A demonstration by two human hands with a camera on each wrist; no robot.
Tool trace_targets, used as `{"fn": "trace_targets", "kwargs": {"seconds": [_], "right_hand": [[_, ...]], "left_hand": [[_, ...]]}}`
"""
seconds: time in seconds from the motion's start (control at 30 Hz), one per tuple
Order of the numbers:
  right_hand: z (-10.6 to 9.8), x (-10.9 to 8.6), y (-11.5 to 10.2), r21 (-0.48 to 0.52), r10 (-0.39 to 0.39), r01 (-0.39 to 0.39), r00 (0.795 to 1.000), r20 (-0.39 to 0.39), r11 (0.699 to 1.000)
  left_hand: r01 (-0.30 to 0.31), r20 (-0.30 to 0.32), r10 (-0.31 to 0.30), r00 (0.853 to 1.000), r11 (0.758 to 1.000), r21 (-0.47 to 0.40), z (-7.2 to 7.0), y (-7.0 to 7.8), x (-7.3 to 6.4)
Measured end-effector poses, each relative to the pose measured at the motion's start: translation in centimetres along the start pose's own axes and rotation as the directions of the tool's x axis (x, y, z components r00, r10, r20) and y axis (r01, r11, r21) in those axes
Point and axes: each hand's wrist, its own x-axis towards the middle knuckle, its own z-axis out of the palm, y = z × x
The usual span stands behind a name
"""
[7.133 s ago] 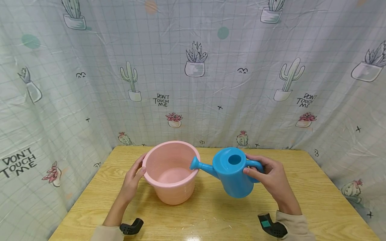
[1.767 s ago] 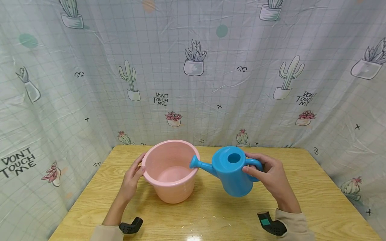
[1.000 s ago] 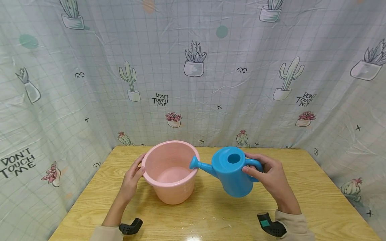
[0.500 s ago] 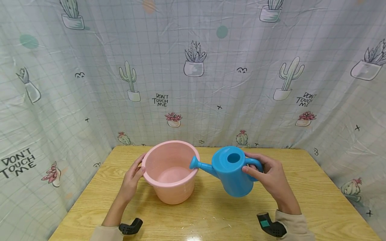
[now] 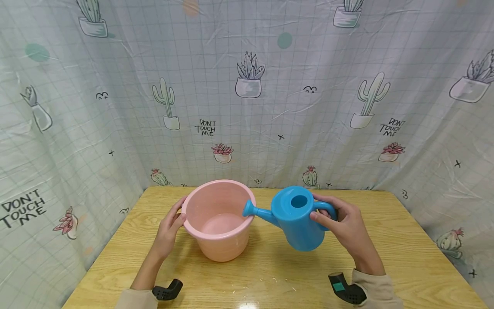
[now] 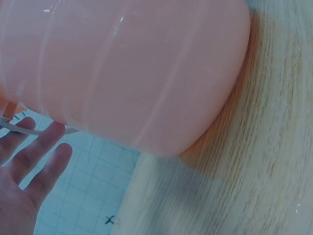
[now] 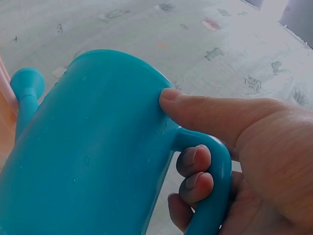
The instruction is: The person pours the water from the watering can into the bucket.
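The left hand (image 5: pixel 167 234) is spread wide, its thumb and fingers touching the rim of the pink bucket (image 5: pixel 221 248) at nine o'clock. The right hand (image 5: pixel 349 221) curls round the handle (image 7: pixel 222 164) of the blue watering can (image 5: pixel 302 229), at three o'clock from the bucket. Only the right wrist view shows water drops (image 7: pixel 87 159) on the can. The left wrist view shows the bucket's bottom sitting on the surface (image 6: pixel 274 122).
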Motion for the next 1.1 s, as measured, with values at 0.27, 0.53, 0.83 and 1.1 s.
{"fn": "trace_targets", "kwargs": {"seconds": [0.27,0.53,0.83,1.1], "right_hand": [[0.02,-0.02,-0.02,-0.004,0.005,-0.005,1.000,-0.004,1.000],[0.03,-0.05,-0.17,-0.013,0.020,-0.020,1.000,-0.004,1.000],[0.02,-0.05,-0.18,-0.019,0.030,-0.030,1.000,-0.004,0.999],[0.03,-0.06,-0.13,-0.017,0.017,-0.017,1.000,-0.004,1.000]], "left_hand": [[0.007,0.001,-0.007,1.000,1.000,0.007,-0.02,-0.09,-0.02],[0.015,-0.007,-0.015,1.000,1.000,0.010,0.05,-0.05,-0.05],[0.013,-0.007,-0.013,1.000,1.000,0.008,0.09,-0.01,-0.02],[0.011,-0.004,-0.011,1.000,1.000,0.005,0.06,-0.01,-0.01]]}}
